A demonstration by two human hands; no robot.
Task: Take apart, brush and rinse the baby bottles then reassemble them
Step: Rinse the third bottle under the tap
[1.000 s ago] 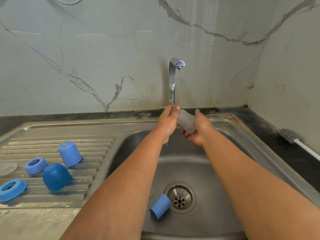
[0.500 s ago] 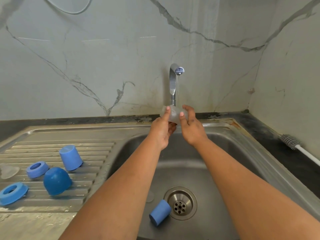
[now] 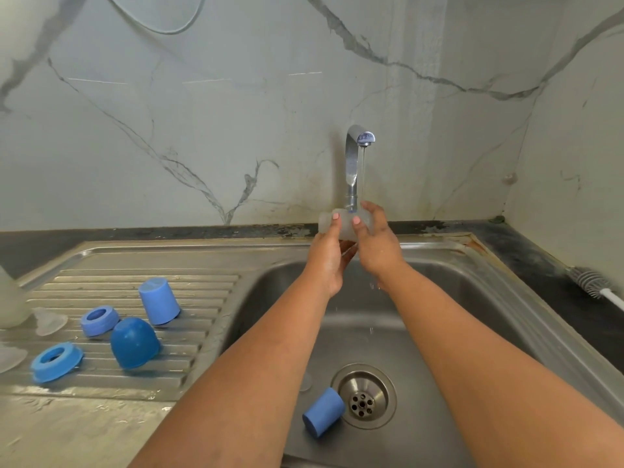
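Observation:
A clear, frosted baby bottle point(image 3: 343, 224) lies sideways under the running tap point(image 3: 354, 163), over the sink point(image 3: 472, 298). My left hand point(image 3: 329, 255) grips its left part and my right hand point(image 3: 376, 244) grips its right part. Water runs onto it and drips below my hands. On the draining board point(image 3: 202, 292) sit a light blue cap point(image 3: 158, 301), a dark blue domed cap point(image 3: 134, 342), two blue screw rings point(image 3: 99, 320) point(image 3: 55, 361) and a clear teat point(image 3: 50, 320). Another light blue cap point(image 3: 323, 413) lies in the sink by the drain point(image 3: 364, 396).
A bottle brush point(image 3: 592, 282) with a white handle lies on the dark counter at the right. Part of a second frosted bottle point(image 3: 10, 302) stands at the left edge of the draining board. A marble wall rises behind the tap.
My hands lifted the bottle up under the stream and turned it sideways. The view tilted slightly, showing more of the draining board's left edge.

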